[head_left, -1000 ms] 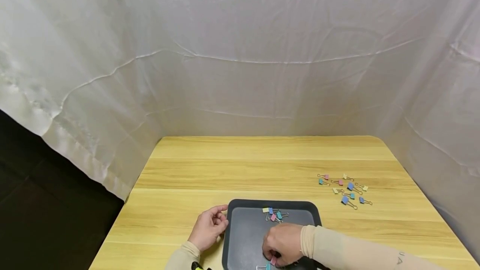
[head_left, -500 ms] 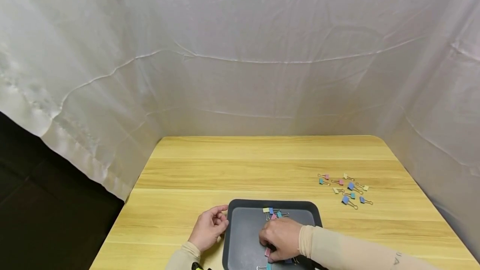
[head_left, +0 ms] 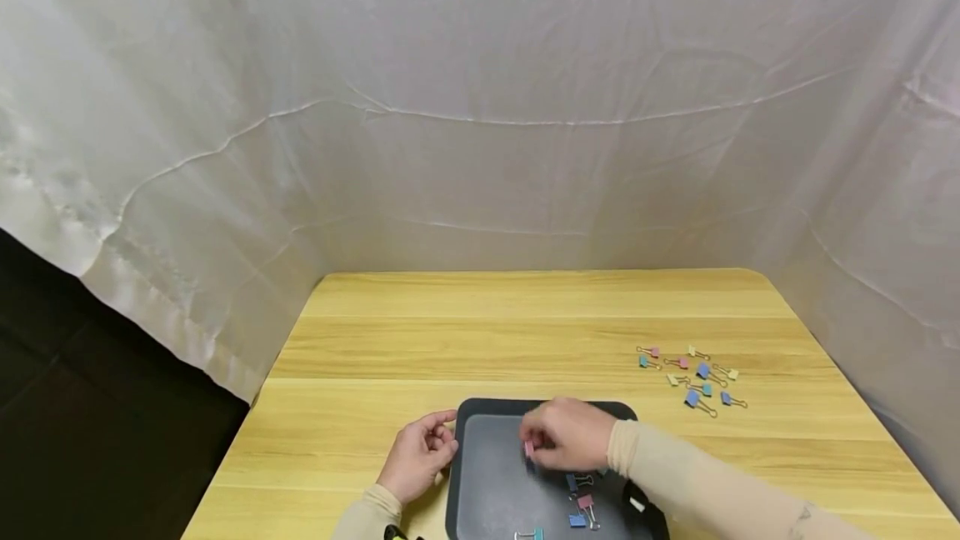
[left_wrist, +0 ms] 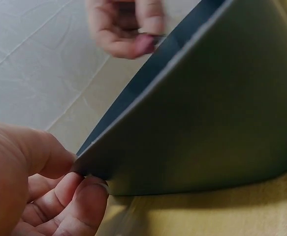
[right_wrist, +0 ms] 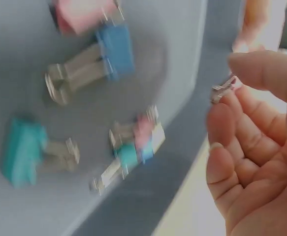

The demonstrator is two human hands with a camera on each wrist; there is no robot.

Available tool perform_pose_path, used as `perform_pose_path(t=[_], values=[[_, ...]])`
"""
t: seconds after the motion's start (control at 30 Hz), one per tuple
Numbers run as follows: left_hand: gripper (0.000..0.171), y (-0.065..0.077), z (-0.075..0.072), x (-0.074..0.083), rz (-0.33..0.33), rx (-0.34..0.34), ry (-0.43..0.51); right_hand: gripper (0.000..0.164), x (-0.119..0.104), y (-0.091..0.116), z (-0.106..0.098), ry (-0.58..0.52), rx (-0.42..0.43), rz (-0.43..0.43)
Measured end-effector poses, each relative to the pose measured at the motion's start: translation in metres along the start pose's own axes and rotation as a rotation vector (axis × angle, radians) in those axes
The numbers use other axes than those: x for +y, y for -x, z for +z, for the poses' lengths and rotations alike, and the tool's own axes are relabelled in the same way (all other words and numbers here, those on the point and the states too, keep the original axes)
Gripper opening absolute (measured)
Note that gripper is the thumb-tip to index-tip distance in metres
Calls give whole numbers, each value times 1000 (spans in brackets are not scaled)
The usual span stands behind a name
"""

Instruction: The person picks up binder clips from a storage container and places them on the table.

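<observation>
My right hand (head_left: pixel 570 433) pinches a small pink binder clip (head_left: pixel 528 447) between thumb and fingers, over the far half of a dark grey tray (head_left: pixel 487 486). At the tray's left side, my left hand (head_left: pixel 418 457) grips the rim (left_wrist: pixel 133 105), thumb above and fingers curled below. In the tray lie a pink binder clip (head_left: pixel 586 502), a blue binder clip (head_left: pixel 577 521) and a teal binder clip (head_left: pixel 537 534). A tight group of clips (right_wrist: pixel 143 132) near the tray's wall shows in the right wrist view; in the head view my right hand hides it.
Several coloured binder clips (head_left: pixel 702 372) lie scattered on the wooden table (head_left: pixel 390 357), beyond the tray to the right. Pale curtains (head_left: pixel 525 173) hang behind the table and along its sides. A dark object (head_left: pixel 645 502) shows under my right forearm at the tray's right edge.
My right hand has moved from the near part of the tray to its far half, carrying the pink binder clip. Clips it had covered now show. My left hand stays put.
</observation>
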State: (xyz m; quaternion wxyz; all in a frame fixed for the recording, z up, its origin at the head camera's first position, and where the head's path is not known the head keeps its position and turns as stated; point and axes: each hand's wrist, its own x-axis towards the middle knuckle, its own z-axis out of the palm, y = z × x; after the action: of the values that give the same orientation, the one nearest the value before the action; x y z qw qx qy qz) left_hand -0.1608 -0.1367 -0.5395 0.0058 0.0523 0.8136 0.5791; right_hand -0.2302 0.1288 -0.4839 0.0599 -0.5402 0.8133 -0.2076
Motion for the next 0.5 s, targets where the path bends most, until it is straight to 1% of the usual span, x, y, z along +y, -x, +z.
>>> perform_pose_path(t=[0.07, 0.13, 0.2, 0.3, 0.37, 0.5], values=[[38, 2, 0, 5, -9, 0, -7, 6, 8, -1, -10, -37, 39, 54], [38, 4, -1, 13, -14, 0, 0, 7, 15, 0, -19, -48, 88, 100], [37, 7, -2, 22, -18, -3, 8, 9, 24, 1, -28, -39, 134, 135], [37, 10, -4, 32, -23, -8, 17, 11, 38, 5, -39, -12, 180, 206], [37, 12, -4, 35, -33, -9, 14, 12, 51, 9, -45, -8, 200, 262], [38, 13, -4, 36, -34, -10, 17, 14, 78, 21, -51, -41, 240, 374]])
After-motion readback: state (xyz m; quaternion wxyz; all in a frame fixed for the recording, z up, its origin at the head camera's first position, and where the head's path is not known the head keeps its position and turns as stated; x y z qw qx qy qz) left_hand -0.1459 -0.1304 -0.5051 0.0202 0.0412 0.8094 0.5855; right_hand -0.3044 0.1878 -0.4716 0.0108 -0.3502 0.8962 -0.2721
